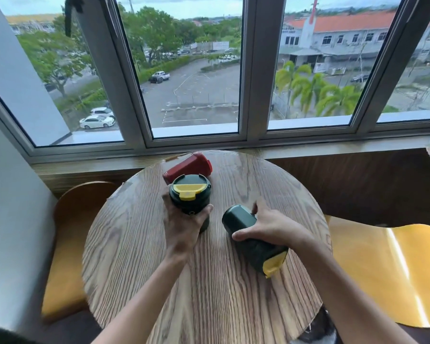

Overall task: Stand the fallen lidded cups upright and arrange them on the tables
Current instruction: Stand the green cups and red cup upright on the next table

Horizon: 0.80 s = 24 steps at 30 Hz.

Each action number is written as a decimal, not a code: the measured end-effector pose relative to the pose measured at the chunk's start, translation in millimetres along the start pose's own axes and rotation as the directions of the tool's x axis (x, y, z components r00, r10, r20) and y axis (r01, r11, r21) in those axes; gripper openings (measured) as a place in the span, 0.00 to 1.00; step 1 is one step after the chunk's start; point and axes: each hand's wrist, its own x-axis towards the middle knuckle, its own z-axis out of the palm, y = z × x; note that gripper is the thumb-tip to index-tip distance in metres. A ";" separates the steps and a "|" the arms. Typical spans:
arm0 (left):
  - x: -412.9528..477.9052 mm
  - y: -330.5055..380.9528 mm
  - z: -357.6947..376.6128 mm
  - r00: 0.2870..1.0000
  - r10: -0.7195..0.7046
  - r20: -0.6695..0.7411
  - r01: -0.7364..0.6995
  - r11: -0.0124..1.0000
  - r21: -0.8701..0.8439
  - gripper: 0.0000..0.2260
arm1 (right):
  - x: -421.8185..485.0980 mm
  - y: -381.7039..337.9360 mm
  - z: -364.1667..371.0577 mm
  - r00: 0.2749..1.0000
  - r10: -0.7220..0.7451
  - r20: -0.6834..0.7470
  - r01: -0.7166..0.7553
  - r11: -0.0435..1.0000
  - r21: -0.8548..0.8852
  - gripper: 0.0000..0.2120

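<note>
At the centre of the round wooden table (pixel 139 256), the left hand (pixel 184 227) is wrapped around an upright dark green cup (pixel 190 202), thumb on the right side and fingers on the left, clamped on its body below the lid. That cup's long axis is vertical, its yellow-tabbed lid (pixel 189 191) facing up toward the camera. Just beside it, the right hand (pixel 271 225) is closed over a second dark green cup (pixel 248 234) lying on its side, base pointing up-left toward the window, yellow lid end (pixel 273 265) pointing down-right toward the table edge. Both forearms reach in from below, wrists roughly level. Behind the upright cup, touching or nearly so, a red cup (pixel 186 167) lies tipped over, its lid toward the right. Yellow chairs (pixel 382 269) flank the table.
</note>
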 end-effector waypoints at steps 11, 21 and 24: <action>-0.7 -4.7 1.3 1.000 0.000 -0.011 0.000 1.000 -0.014 0.37 | -27.6 16.2 9.2 0.999 -0.039 -0.001 0.039 0.998 -0.054 0.46; -0.4 1.6 -2.2 0.999 0.028 -0.015 -0.028 0.999 0.023 0.35 | -13.9 4.5 20.9 0.909 -0.120 -0.399 0.157 0.986 0.062 0.34; -0.5 1.6 -4.5 0.999 0.034 -0.009 -0.034 0.999 0.028 0.35 | -9.9 -7.1 14.1 0.877 -0.166 -0.452 0.185 0.983 -0.001 0.36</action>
